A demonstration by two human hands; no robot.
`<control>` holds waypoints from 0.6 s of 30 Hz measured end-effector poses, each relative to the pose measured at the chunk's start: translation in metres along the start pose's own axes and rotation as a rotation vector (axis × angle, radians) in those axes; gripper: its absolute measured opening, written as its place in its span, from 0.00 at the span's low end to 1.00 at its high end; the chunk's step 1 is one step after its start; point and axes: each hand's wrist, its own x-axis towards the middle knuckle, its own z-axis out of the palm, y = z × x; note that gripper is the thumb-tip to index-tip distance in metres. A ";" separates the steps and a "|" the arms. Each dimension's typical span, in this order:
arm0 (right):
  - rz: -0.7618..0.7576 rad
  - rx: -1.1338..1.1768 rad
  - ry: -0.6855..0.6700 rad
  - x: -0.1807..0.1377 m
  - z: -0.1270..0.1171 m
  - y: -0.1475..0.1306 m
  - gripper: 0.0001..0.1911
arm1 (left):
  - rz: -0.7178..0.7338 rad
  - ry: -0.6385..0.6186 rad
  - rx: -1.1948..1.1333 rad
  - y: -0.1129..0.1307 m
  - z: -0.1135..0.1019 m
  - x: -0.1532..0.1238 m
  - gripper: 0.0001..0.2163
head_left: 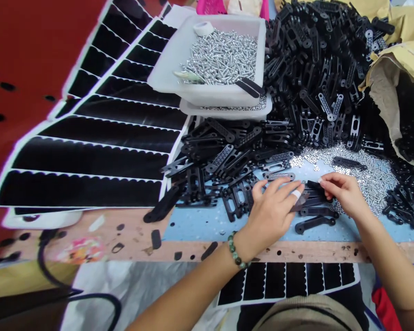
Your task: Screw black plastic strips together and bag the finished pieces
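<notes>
My left hand lies palm down over black plastic parts, its fingers stretched and spread; a white band wraps one finger. A dark piece shows by its fingertips, and its thumb is mostly hidden. My right hand is closed in a pinch on the end of a small black strip, just right of the left fingertips. Several black plastic arms lie in a row beneath and between my hands. Another black arm rests just beyond the left fingers.
A white tub of silver screws stands at the back on a second tray. Black slotted parts are heaped behind. Loose screws and nuts lie right. Sheets of black adhesive strips cover the left; a torn sack stands right.
</notes>
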 end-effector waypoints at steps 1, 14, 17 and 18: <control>0.030 -0.007 -0.024 0.003 0.000 0.001 0.13 | 0.029 -0.037 0.022 -0.001 0.002 -0.001 0.17; 0.003 -0.320 -0.080 0.010 0.002 -0.002 0.11 | 0.088 -0.112 0.086 0.001 0.006 0.005 0.21; -0.033 -0.422 -0.051 0.010 0.002 -0.001 0.07 | 0.083 -0.111 0.100 0.003 0.009 0.007 0.21; -0.051 -0.467 -0.035 0.010 0.003 -0.001 0.06 | 0.081 -0.107 0.103 0.004 0.009 0.008 0.21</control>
